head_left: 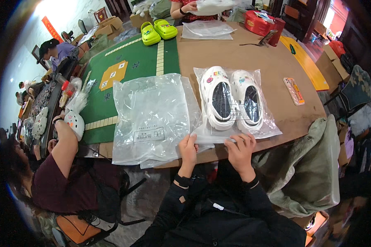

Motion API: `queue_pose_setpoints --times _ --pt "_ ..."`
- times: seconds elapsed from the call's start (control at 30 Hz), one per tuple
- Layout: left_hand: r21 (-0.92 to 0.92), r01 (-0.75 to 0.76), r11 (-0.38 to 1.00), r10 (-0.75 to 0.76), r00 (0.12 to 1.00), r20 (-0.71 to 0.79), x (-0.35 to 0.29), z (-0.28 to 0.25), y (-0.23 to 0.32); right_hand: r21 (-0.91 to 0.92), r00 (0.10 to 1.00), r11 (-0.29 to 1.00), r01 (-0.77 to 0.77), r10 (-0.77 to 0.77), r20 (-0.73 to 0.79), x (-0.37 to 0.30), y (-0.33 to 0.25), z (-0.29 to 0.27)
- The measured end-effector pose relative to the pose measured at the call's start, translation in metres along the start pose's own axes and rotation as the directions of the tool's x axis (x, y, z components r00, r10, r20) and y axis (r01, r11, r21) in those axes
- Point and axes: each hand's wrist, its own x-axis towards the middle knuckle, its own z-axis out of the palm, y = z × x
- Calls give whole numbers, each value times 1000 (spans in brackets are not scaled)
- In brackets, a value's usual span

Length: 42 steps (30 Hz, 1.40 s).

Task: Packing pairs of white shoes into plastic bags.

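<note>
Head view, and here we are at the near edge of the brown tabletop (305,117): a clear plastic bag (236,101) lies flat right in front of me, a pair of white clogs (217,96) side by side inside it. My left hand (188,150) has the near edge of the bag pinched between thumb and fingertips; my right hand (240,153) has its fingers curled onto the same edge, just beyond the heels. Glare on the film makes it hard to tell whether that edge is folded over or simply bunched.

Handling, then! The film looks thin, limp and slippery, quick to crease, so a pinch at both ends of the edge is the sensible hold. The clogs look light, springy foam, nothing fragile bar the little charms on the uppers. For a lift, I'd judge the heels through the film a surer grip than loose plastic. Just left, the stack of clear bags (150,117) looks equally slick.
</note>
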Motion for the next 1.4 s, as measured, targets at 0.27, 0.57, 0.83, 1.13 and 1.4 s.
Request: queue_pose_setpoints --times 0.27,0.57,0.83,1.13,1.4 --pt "-41 -12 999 12 1000 -2 -1 1 0 -44 998 999 -11 8 -57 -5 13 -4" --pt "-67 0 998 0 1000 0 -1 -1 -1 -246 991 967 -63 32 -129 -10 40 -16" --pt "-74 0 997 -1 1000 -7 0 0 -2 -324 986 939 -114 66 -154 -14 57 -28" --pt "-75 -27 997 24 999 -45 -1 -1 -3 -368 979 922 -116 43 -202 -17 63 -30" --pt "-99 -7 995 3 999 -41 -1 1 -2 -385 967 904 -185 97 -236 -21 72 -30"
